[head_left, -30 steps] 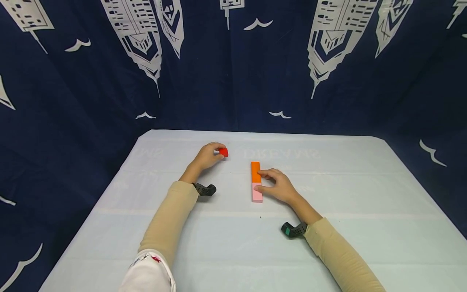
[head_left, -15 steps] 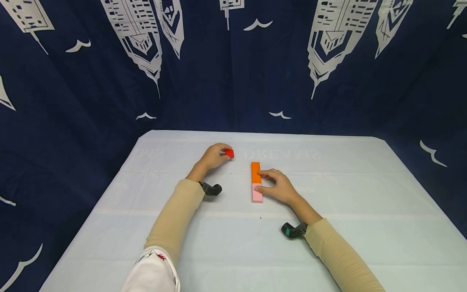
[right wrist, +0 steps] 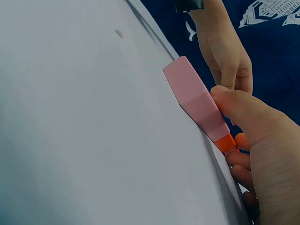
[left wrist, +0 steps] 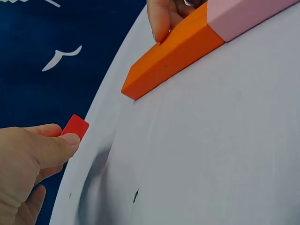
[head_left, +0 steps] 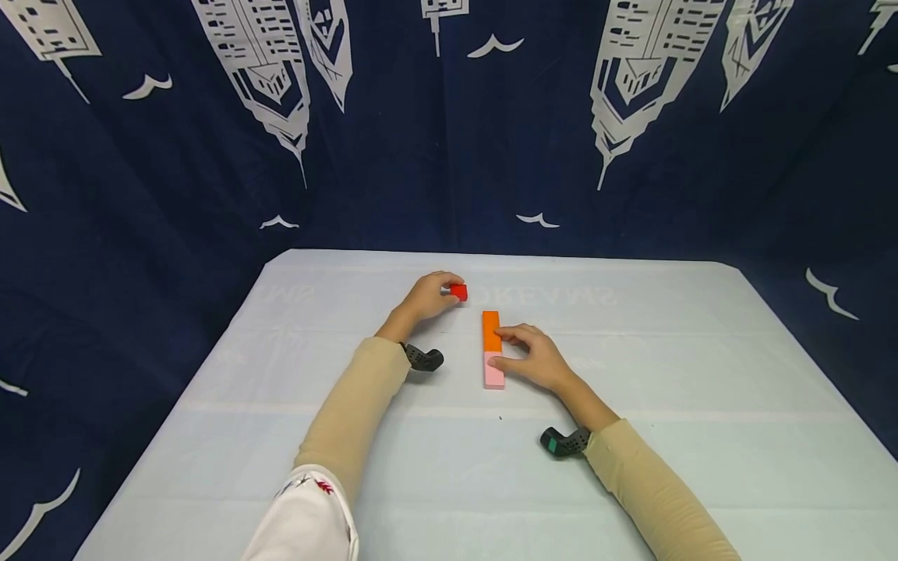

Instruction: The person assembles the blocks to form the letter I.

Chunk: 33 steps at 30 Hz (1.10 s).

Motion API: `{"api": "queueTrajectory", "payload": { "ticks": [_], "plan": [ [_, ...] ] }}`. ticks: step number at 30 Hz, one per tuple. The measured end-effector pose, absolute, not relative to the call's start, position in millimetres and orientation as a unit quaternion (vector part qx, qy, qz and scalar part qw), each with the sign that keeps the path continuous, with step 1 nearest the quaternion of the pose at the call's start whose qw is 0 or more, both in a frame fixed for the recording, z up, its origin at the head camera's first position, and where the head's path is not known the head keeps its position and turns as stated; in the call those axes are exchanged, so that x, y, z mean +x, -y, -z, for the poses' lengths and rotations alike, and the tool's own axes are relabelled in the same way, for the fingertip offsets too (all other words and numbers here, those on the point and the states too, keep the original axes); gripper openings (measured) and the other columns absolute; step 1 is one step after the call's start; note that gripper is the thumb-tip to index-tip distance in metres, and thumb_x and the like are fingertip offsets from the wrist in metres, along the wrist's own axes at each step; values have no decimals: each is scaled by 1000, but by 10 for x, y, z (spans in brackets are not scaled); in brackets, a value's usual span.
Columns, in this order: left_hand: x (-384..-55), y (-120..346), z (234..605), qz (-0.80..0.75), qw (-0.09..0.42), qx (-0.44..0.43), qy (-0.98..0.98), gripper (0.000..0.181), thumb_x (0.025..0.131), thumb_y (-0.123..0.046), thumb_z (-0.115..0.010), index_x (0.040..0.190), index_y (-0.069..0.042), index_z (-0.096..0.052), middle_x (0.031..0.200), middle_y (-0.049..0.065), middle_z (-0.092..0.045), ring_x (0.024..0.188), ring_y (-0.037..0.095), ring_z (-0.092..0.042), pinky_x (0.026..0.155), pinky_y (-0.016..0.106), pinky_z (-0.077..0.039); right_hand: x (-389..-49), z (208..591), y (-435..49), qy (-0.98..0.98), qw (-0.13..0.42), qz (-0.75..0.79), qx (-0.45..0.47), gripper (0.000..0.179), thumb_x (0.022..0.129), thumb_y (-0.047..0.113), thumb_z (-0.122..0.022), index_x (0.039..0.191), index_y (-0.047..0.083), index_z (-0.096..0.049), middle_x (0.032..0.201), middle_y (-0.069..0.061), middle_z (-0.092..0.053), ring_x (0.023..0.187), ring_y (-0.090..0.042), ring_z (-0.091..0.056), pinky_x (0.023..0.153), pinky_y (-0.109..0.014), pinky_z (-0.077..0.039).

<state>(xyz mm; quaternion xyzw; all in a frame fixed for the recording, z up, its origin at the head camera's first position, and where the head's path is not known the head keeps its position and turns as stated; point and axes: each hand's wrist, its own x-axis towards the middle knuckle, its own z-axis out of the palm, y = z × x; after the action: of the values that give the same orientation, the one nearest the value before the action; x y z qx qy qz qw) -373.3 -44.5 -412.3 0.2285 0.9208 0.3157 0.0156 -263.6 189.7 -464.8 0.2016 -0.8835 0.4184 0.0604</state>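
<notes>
Between the thumb and fingertips of my left hand (head_left: pixel 426 298) is a small red block (head_left: pixel 459 293), held near the far side of the table; the left wrist view shows the same red block (left wrist: pixel 76 125) pinched at its end. To the right and nearer lie a long orange block (head_left: pixel 491 323) and a pink block (head_left: pixel 494 380), end to end in one line pointing away from me. My right hand (head_left: pixel 536 360) rests against their right side, thumb on the pink block (right wrist: pixel 190 89) and fingertips at the orange one, thumb and fingers spread apart.
A white cloth covers the table (head_left: pixel 449 467). Beyond its far edge hangs a dark blue curtain (head_left: pixel 393 179) with white building and bird prints. Each wrist carries a black camera band, the left band (head_left: pixel 423 358) close over the cloth.
My left hand has moved to the right with the red block, bringing it closer to the far end of the orange block. The right hand and the two long blocks have stayed put.
</notes>
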Motion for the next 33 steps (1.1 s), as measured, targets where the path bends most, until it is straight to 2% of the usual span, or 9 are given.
{"api": "queueTrajectory", "payload": {
  "ticks": [33],
  "plan": [
    [-3716,-75,4296,-332,12,236,-913,34,93,-8,-65,127,-8,-63,124,8,-62,113,22,-56,103,34,-41,-2630,4633,-1915,883,65,-416,206,56,78,27,-83,126,3,-64,110,-9,-64,103,-25,-56,93,-44,-46]
  ]
}}
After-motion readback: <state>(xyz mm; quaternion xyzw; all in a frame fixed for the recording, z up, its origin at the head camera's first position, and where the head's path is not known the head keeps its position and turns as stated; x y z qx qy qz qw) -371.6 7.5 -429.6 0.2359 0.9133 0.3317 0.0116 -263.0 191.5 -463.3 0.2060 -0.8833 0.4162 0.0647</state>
